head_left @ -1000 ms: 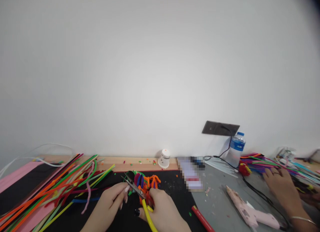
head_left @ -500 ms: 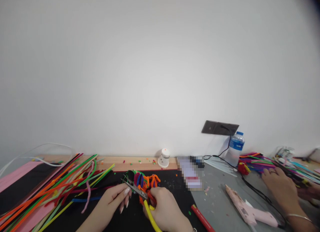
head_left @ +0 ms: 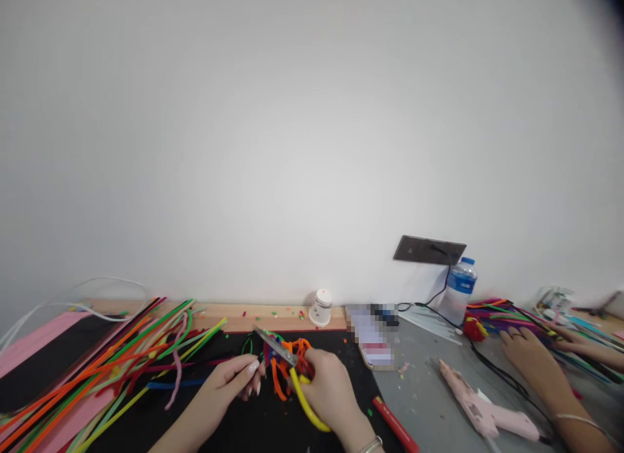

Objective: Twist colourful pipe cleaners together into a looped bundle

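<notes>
A grey desk (head_left: 424,388) is stretching along the wall (head_left: 244,147), and a black mat (head_left: 258,433) is covering part of it. On the left, a heap of fuzzy stems (head_left: 127,336) is sprawling in crossing lines. The right hand (head_left: 331,388) is wrapping its fingers around the yellow handles of the scissors (head_left: 289,358); these are pointing away and leftward, probably stiff, slick along the metal and best gripped by the handles. The left hand (head_left: 234,378) is holding its fingertips narrow; whether anything thin is lying between them, I cannot tell. Between and just beyond the hands, a clump of bent stems (head_left: 298,344) is showing orange loops beside the blades, over the mat. It is likely being light, springy and easily bent, so its denser middle is offering a surer hold than the loose ends. Behind, a white cup (head_left: 320,310) is standing among tiny scraps (head_left: 301,314).
</notes>
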A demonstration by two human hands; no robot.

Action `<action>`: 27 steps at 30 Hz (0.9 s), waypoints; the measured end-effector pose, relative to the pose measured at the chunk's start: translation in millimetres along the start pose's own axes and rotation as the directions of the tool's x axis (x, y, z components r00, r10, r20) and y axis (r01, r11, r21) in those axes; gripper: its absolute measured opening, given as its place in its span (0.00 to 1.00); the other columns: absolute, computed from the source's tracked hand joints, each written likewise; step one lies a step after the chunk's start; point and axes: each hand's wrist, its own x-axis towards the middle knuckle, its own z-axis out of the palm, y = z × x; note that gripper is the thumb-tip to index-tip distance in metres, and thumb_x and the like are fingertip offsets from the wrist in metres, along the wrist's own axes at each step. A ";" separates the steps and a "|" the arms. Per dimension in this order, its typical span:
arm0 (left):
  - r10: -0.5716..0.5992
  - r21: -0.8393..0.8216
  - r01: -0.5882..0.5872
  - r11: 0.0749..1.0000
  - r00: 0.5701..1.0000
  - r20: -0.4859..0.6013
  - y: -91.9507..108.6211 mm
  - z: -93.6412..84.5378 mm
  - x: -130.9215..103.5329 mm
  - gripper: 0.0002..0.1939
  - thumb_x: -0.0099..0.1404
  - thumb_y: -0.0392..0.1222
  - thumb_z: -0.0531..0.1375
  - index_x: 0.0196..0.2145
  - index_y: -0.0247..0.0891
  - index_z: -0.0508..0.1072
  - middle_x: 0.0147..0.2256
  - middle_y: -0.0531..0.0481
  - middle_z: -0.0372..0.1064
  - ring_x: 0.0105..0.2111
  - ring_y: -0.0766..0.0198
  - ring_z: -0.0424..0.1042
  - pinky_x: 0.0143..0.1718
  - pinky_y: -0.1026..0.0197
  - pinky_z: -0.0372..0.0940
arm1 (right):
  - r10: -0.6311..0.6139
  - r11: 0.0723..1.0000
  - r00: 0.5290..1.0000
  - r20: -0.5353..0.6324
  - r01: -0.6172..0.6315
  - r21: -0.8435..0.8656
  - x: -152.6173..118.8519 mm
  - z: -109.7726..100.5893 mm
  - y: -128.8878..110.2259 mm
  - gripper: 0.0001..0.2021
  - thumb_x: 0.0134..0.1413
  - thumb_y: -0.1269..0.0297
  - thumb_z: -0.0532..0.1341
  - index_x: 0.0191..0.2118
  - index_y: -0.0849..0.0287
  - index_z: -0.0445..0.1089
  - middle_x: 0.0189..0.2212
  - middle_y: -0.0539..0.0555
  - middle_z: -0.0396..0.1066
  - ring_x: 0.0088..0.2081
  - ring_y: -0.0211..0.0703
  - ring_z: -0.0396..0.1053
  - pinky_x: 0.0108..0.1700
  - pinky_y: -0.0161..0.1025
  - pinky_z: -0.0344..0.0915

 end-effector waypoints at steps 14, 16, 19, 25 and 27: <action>-0.163 -0.370 0.061 0.927 0.955 -0.249 7.2 4.6 -2.4 0.15 0.50 0.51 0.63 0.34 0.40 0.74 0.31 0.51 0.74 0.40 0.55 0.68 0.39 0.59 0.62 | 0.257 0.966 0.962 -0.095 -0.256 0.028 15.0 -5.0 46.4 0.07 0.44 0.71 0.58 0.32 0.64 0.70 0.35 0.61 0.67 0.38 0.50 0.66 0.42 0.39 0.60; -0.198 -0.475 0.066 0.878 0.952 -0.234 5.6 6.7 -2.3 0.17 0.47 0.50 0.65 0.34 0.40 0.74 0.30 0.52 0.74 0.37 0.57 0.70 0.38 0.59 0.63 | 0.235 0.971 0.953 -0.192 -0.223 0.083 13.7 -9.0 37.0 0.08 0.48 0.71 0.55 0.35 0.64 0.69 0.37 0.60 0.65 0.41 0.49 0.65 0.44 0.40 0.59; -0.236 -0.523 0.116 0.844 0.957 -0.168 6.3 10.5 -3.6 0.19 0.45 0.50 0.66 0.34 0.41 0.73 0.27 0.54 0.72 0.28 0.62 0.71 0.30 0.62 0.64 | 0.114 0.956 0.958 -0.263 -0.034 0.290 8.6 -13.1 14.1 0.11 0.53 0.71 0.50 0.41 0.61 0.64 0.36 0.57 0.65 0.39 0.44 0.64 0.41 0.37 0.60; -0.249 -0.486 0.139 0.863 0.953 -0.170 11.6 20.8 -7.4 0.19 0.42 0.49 0.68 0.31 0.40 0.70 0.26 0.55 0.70 0.24 0.65 0.70 0.21 0.67 0.64 | -0.247 0.814 0.966 0.075 0.165 0.558 -9.7 -2.0 -27.4 0.04 0.53 0.69 0.53 0.31 0.60 0.63 0.24 0.48 0.63 0.26 0.36 0.60 0.28 0.29 0.56; -0.248 -0.452 0.139 0.881 0.950 -0.192 11.0 22.5 -7.8 0.18 0.42 0.49 0.68 0.30 0.40 0.69 0.26 0.56 0.70 0.26 0.64 0.71 0.23 0.65 0.66 | -0.279 0.792 0.956 0.090 0.176 0.585 -12.0 1.8 -31.7 0.06 0.55 0.69 0.51 0.30 0.60 0.63 0.24 0.47 0.63 0.26 0.35 0.59 0.28 0.29 0.54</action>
